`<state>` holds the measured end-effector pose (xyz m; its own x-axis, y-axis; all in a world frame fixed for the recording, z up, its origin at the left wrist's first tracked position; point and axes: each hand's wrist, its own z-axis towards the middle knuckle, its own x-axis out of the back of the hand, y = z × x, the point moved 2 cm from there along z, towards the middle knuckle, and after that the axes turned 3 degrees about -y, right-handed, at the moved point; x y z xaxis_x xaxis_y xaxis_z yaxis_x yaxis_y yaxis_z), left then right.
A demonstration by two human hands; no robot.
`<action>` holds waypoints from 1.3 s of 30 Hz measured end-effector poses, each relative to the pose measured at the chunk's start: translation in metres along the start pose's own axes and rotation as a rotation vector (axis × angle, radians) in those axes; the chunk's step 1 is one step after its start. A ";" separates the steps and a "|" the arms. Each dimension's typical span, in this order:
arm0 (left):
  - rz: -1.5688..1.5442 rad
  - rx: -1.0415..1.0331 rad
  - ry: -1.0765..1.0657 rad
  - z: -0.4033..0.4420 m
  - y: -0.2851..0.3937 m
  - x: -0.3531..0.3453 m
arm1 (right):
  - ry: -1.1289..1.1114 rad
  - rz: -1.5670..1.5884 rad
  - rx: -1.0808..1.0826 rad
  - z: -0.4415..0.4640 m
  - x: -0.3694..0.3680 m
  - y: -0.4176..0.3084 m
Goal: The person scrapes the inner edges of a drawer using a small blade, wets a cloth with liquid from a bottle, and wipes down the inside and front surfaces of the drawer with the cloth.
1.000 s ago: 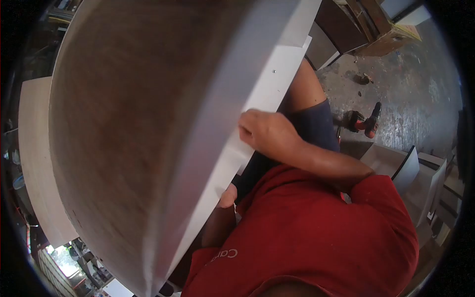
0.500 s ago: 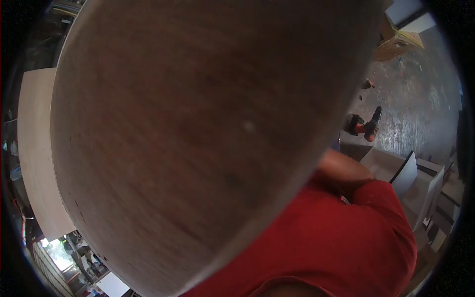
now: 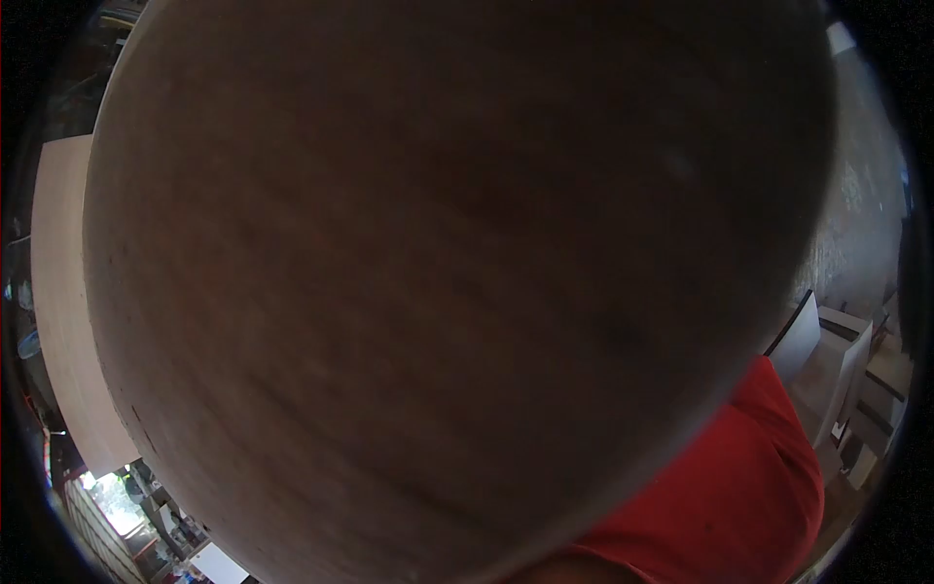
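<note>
A broad brown wooden panel [image 3: 438, 273] fills most of the head view, very near the camera, dark and blurred. Its curved-looking edge runs down the right side. Below that edge shows part of a red shirt [image 3: 744, 477]. Neither of my hands can be seen; the panel covers the area in front of my body. Whether a hand touches the panel is hidden.
A pale wooden board [image 3: 63, 302] stands along the left. At right, light cabinet or drawer parts [image 3: 837, 365] rest near the grey floor [image 3: 861, 195]. A bright window [image 3: 119, 504] and clutter show at lower left.
The panel now covers more of the view towards the right. It hides the arm, the drill on the floor and most of the cardboard box area seen earlier, plus much of the shirt.
</note>
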<state>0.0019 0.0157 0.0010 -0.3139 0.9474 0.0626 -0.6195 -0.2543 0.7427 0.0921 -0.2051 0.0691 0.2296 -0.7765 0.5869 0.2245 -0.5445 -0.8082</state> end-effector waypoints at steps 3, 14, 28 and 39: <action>0.015 0.001 -0.002 -0.001 0.001 0.000 | -0.012 -0.038 -0.015 0.000 -0.002 -0.004; 0.063 -0.017 -0.012 0.003 0.003 -0.002 | -0.009 -0.086 -0.024 -0.002 -0.011 -0.004; 0.135 -0.042 -0.018 0.007 0.008 -0.009 | 0.007 -0.092 0.120 -0.010 -0.015 -0.001; 0.203 -0.071 -0.008 0.011 0.015 -0.013 | -0.114 -0.047 -0.054 0.001 -0.004 -0.002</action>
<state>0.0048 0.0021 0.0184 -0.4320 0.8768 0.2111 -0.5933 -0.4526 0.6657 0.0916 -0.2006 0.0687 0.3267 -0.7101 0.6237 0.1869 -0.5983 -0.7791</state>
